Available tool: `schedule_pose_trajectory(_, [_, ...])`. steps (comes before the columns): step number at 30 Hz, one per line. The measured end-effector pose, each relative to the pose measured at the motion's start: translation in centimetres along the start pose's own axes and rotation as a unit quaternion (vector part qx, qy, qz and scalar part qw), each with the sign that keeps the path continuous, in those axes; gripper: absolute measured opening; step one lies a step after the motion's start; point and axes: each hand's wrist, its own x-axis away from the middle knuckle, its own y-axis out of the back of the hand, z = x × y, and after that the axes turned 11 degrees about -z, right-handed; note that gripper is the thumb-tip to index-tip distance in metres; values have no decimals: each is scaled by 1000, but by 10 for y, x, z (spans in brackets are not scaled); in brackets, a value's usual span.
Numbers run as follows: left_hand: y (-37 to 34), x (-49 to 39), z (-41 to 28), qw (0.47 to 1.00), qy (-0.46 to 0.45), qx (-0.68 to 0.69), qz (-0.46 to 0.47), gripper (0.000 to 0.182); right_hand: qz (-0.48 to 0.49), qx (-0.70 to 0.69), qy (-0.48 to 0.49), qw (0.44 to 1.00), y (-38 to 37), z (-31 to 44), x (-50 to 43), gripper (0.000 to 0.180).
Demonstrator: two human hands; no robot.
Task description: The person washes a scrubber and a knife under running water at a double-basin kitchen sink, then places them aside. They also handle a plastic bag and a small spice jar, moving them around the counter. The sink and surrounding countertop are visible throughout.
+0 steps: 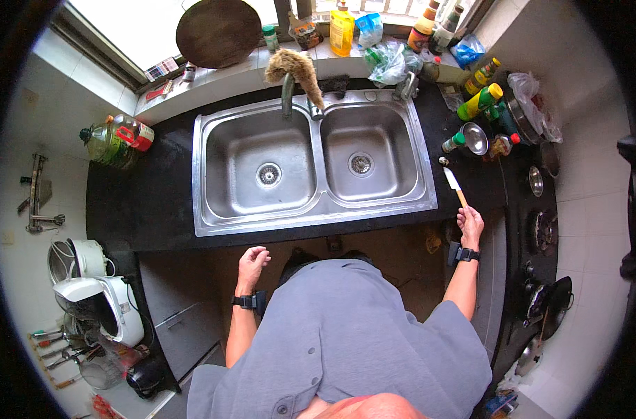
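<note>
My right hand (470, 225) grips the light-coloured handle of a small knife (453, 183) over the dark countertop, right of the sink. The knife's pale blade points away from me, its tip close to a small whitish piece (443, 161) on the counter. My left hand (254, 262) is raised before the counter's front edge, below the left basin, fingers loosely curled; I see nothing in it. A double-basin stainless steel sink (318, 220) lies before me. A furry brown cloth or cover (291, 65) hangs over the faucet (287, 97).
Bottles (480, 102), a metal bowl (474, 139) and a green-capped jar (454, 141) stand at the right. Large oil bottles (113, 141) stand at the left. A round dark board (218, 34) leans on the window sill. A stove (540, 230) lies far right.
</note>
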Motion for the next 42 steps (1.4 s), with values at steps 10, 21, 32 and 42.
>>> schedule_pose_trajectory(10, [44,-27,9,998,9,66,-1,19,217,-58,91,970,-197,120,83,24])
schedule_pose_trajectory(21, [38,46,39,965,32,153,-211,23,290,-63,95,950,-448,178,39,21])
schedule_pose_trajectory(32, [-37,128,34,903,129,186,-364,27,377,-106,-14,920,-539,132,-3,24])
schedule_pose_trajectory(42, [-35,111,28,941,54,133,-305,25,451,-159,10,878,-386,152,16,33])
